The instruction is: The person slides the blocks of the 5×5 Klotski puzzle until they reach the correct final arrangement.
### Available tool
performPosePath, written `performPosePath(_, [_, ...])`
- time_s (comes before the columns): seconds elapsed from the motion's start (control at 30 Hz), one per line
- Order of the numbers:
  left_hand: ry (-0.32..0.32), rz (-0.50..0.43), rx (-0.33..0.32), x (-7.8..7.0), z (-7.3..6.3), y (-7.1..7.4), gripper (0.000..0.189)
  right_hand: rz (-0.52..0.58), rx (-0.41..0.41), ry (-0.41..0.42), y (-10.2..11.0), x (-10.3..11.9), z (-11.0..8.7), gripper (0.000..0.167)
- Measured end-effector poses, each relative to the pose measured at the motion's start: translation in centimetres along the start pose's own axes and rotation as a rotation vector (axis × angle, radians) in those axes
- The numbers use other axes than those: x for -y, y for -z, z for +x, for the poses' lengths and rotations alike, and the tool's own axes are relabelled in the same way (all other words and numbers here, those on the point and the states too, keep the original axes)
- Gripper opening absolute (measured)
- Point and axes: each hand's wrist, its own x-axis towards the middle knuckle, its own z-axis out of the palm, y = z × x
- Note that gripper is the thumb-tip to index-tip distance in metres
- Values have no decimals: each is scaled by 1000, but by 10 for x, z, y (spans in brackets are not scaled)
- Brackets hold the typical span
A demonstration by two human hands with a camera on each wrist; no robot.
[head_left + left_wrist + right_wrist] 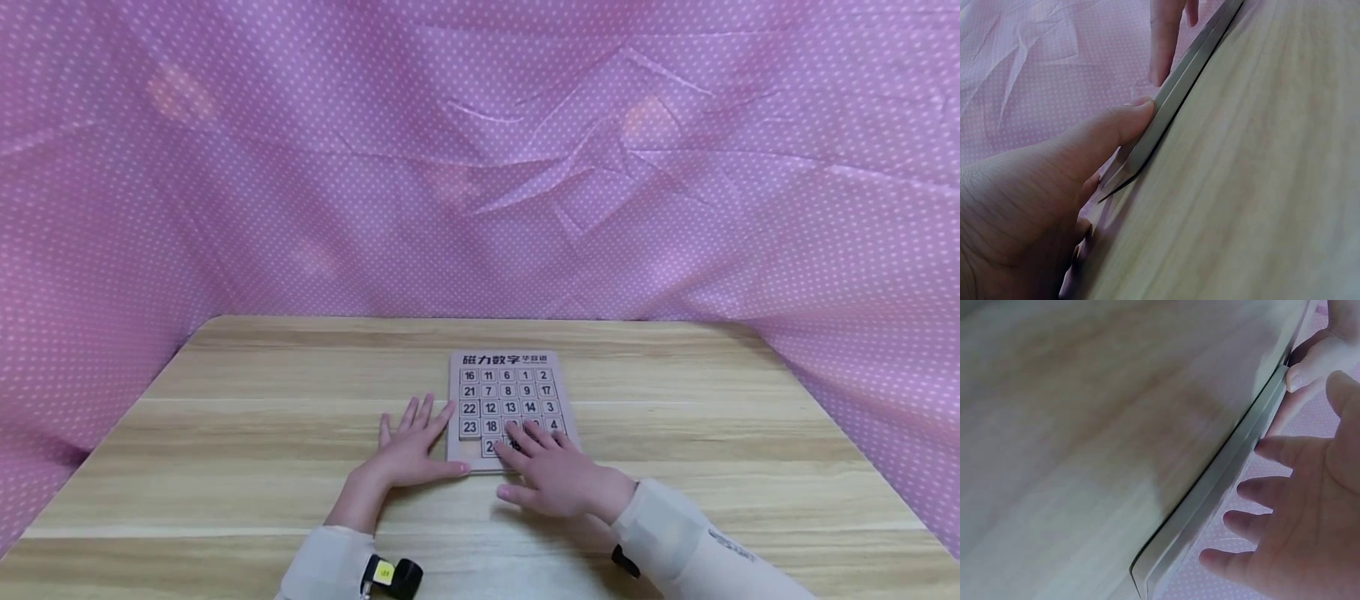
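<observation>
The light-grey rectangular number-puzzle board (491, 360) lies flat, centrally, on the pale wood-grain table (300, 433). Left hand (408, 457): fingers spread, thumb touching the board's near-left corner. Right hand (557, 477): fingers extended over near-right tiles (553, 425); contact unclear.

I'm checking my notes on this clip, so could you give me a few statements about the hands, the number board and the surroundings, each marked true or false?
1. The left hand is at the left side of the number board. True.
2. The tile in the top-left corner reads 2. False: that is tile 16.
3. The gap in the tiles is at the left end of the bottom row. True.
4. The right hand covers the top row of tiles. False: it is over the lower right part of the board, and the top row is in plain view.
5. The cloth behind the table is striped. False: it is pinkish-purple with pale dots.
</observation>
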Motion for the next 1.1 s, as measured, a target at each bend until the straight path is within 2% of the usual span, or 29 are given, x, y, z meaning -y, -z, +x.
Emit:
performPosePath(0.17, [-6,1,-1,1,-1,1,93,-22,-24,-18,-3,2,12,68])
performPosePath(0.37, [-11,10,-6,1,-1,1,94,-55,-45,-43,-1,7,38,74])
performPosePath(0.6, [-21,7,1,2,-2,0,94,-41,-27,-75,2,11,58,70])
performPosePath(0.83, [-19,2,-1,3,-2,1,93,-19,-14,-96,2,12,68,70])
performPosePath(1.1, [-28,3,0,4,-1,1,94,-25,-4,-93,3,12,67,71])
